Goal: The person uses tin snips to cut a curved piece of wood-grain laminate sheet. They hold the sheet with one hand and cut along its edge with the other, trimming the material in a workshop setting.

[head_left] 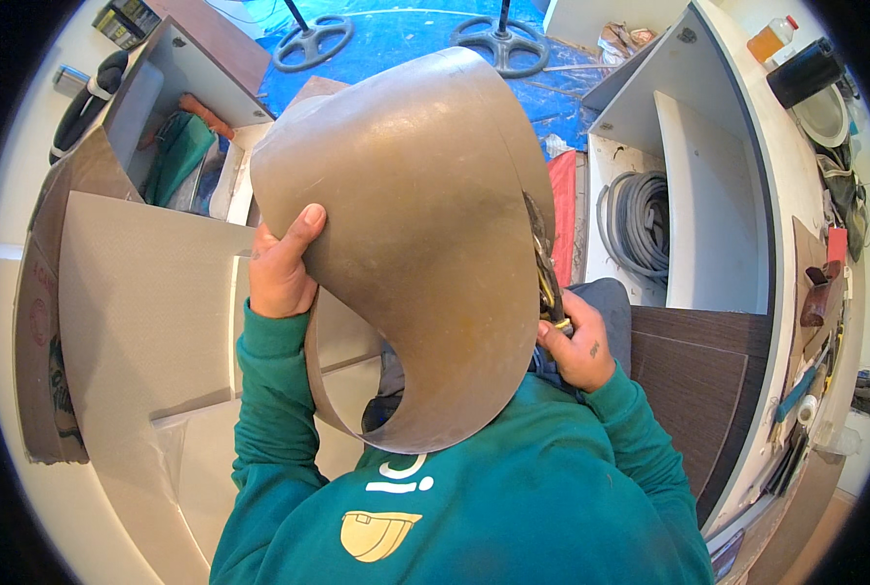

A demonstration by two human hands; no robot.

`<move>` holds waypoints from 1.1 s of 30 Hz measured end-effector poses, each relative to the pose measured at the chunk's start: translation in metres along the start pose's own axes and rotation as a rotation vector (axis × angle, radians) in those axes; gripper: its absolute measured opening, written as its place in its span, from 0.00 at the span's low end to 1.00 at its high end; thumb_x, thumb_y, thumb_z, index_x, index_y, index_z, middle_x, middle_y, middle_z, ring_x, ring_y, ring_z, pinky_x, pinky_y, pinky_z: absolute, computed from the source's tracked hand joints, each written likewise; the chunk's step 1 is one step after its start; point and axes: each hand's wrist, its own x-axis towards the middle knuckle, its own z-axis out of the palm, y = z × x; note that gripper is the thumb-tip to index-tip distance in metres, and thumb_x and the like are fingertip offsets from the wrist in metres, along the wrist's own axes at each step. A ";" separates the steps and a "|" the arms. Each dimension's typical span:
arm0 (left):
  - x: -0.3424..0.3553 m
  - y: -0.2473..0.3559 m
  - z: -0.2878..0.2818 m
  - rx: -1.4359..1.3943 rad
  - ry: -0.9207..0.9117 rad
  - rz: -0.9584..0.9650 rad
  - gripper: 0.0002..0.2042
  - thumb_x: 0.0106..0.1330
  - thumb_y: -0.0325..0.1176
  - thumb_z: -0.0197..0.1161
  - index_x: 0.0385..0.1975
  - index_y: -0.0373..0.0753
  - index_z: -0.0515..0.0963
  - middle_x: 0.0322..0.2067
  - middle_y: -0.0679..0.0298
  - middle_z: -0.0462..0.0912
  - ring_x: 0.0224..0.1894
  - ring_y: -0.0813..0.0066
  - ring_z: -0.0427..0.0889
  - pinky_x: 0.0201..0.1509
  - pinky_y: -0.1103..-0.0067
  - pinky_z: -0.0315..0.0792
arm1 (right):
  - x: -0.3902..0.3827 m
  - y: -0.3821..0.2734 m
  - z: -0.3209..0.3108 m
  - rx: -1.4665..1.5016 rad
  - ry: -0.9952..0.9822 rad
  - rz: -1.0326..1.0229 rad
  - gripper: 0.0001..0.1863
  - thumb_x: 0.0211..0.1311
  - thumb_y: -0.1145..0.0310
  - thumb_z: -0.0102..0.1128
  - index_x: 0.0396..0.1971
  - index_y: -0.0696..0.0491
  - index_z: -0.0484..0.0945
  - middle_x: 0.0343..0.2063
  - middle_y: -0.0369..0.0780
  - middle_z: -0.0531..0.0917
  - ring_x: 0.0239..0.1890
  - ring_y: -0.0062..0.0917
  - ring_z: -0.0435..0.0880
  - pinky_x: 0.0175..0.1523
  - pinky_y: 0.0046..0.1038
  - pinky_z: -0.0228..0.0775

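Observation:
A large, curled sheet of grey-brown material, which looks like thin metal, rises in front of my chest. Its lower left edge has a deep curved hollow. My left hand grips the sheet's left edge, thumb on the outer face. At the right edge, my right hand is closed round the handles of dark snips with yellow parts. Their jaws lie against the sheet's edge, where a thin line runs up towards the top. Whether the blades are apart is hidden by the sheet.
Left of me lie large beige panels and a cardboard piece. To the right, an open cabinet holds a coiled grey hose. Tools line a white bench top. Beyond, wheel-shaped bases stand on blue sheeting.

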 end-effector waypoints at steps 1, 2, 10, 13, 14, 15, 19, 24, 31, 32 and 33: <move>0.000 -0.001 -0.002 0.018 0.000 -0.001 0.25 0.70 0.35 0.66 0.63 0.32 0.70 0.59 0.56 0.79 0.60 0.65 0.78 0.66 0.70 0.69 | 0.000 0.000 -0.001 -0.048 0.001 -0.021 0.17 0.62 0.66 0.65 0.47 0.60 0.79 0.31 0.35 0.81 0.33 0.17 0.78 0.41 0.25 0.73; 0.001 -0.001 -0.002 0.012 -0.009 -0.001 0.24 0.70 0.35 0.66 0.63 0.32 0.70 0.58 0.56 0.79 0.59 0.65 0.78 0.66 0.70 0.69 | 0.000 0.000 -0.001 -0.034 0.003 -0.016 0.17 0.62 0.66 0.65 0.47 0.60 0.79 0.31 0.35 0.81 0.33 0.17 0.78 0.41 0.25 0.73; -0.001 0.001 -0.002 -0.010 -0.012 -0.016 0.25 0.70 0.35 0.66 0.63 0.32 0.70 0.57 0.55 0.80 0.58 0.65 0.79 0.65 0.70 0.70 | 0.000 -0.004 0.001 0.081 -0.019 -0.010 0.19 0.63 0.65 0.65 0.49 0.60 0.79 0.31 0.36 0.81 0.34 0.18 0.79 0.42 0.25 0.73; 0.000 0.000 -0.005 -0.006 -0.018 -0.027 0.25 0.70 0.36 0.66 0.63 0.32 0.70 0.57 0.55 0.80 0.58 0.65 0.79 0.65 0.70 0.70 | 0.002 -0.003 0.000 0.050 -0.025 -0.028 0.19 0.63 0.65 0.65 0.49 0.60 0.78 0.33 0.36 0.81 0.34 0.18 0.79 0.42 0.25 0.73; 0.000 -0.001 -0.006 -0.003 -0.008 -0.026 0.25 0.70 0.36 0.66 0.63 0.32 0.70 0.57 0.55 0.80 0.58 0.64 0.79 0.65 0.70 0.71 | 0.002 -0.002 -0.001 0.047 -0.027 -0.029 0.19 0.63 0.65 0.65 0.49 0.61 0.78 0.33 0.36 0.81 0.34 0.18 0.78 0.43 0.25 0.73; 0.000 -0.002 -0.007 0.001 0.001 -0.026 0.25 0.70 0.36 0.66 0.63 0.32 0.70 0.57 0.55 0.80 0.58 0.64 0.79 0.65 0.70 0.71 | 0.002 -0.001 -0.001 0.044 -0.030 -0.030 0.19 0.62 0.65 0.65 0.50 0.61 0.78 0.33 0.37 0.82 0.35 0.18 0.78 0.43 0.25 0.73; -0.001 0.001 -0.002 -0.049 0.038 -0.048 0.24 0.67 0.35 0.69 0.60 0.32 0.72 0.54 0.56 0.81 0.54 0.67 0.81 0.61 0.72 0.72 | 0.003 0.003 -0.002 0.116 -0.074 0.013 0.20 0.63 0.65 0.64 0.51 0.61 0.78 0.35 0.37 0.82 0.37 0.18 0.77 0.45 0.25 0.73; 0.000 -0.002 -0.007 -0.015 0.035 -0.048 0.25 0.68 0.35 0.67 0.62 0.32 0.70 0.56 0.55 0.80 0.57 0.64 0.80 0.64 0.70 0.72 | 0.001 0.001 0.000 0.194 -0.084 0.051 0.20 0.63 0.65 0.63 0.51 0.61 0.78 0.37 0.38 0.82 0.38 0.18 0.77 0.46 0.26 0.73; 0.000 -0.001 -0.007 -0.004 0.032 -0.045 0.25 0.69 0.36 0.66 0.62 0.31 0.70 0.56 0.54 0.80 0.57 0.64 0.80 0.64 0.70 0.72 | 0.005 -0.008 -0.002 0.034 -0.049 -0.011 0.17 0.62 0.66 0.63 0.48 0.60 0.79 0.32 0.36 0.81 0.34 0.17 0.76 0.42 0.25 0.72; 0.000 0.000 -0.005 -0.017 0.033 -0.049 0.25 0.69 0.36 0.67 0.62 0.31 0.71 0.56 0.55 0.80 0.56 0.64 0.81 0.62 0.70 0.73 | 0.005 -0.009 -0.002 0.029 -0.045 -0.013 0.17 0.62 0.67 0.63 0.47 0.60 0.79 0.32 0.36 0.81 0.33 0.17 0.76 0.41 0.25 0.71; -0.001 0.001 -0.004 -0.029 0.033 -0.053 0.25 0.68 0.35 0.68 0.61 0.31 0.71 0.55 0.55 0.81 0.55 0.65 0.81 0.61 0.71 0.73 | 0.005 -0.010 -0.002 0.024 -0.042 -0.015 0.16 0.62 0.67 0.64 0.47 0.60 0.79 0.31 0.36 0.81 0.32 0.17 0.76 0.41 0.25 0.71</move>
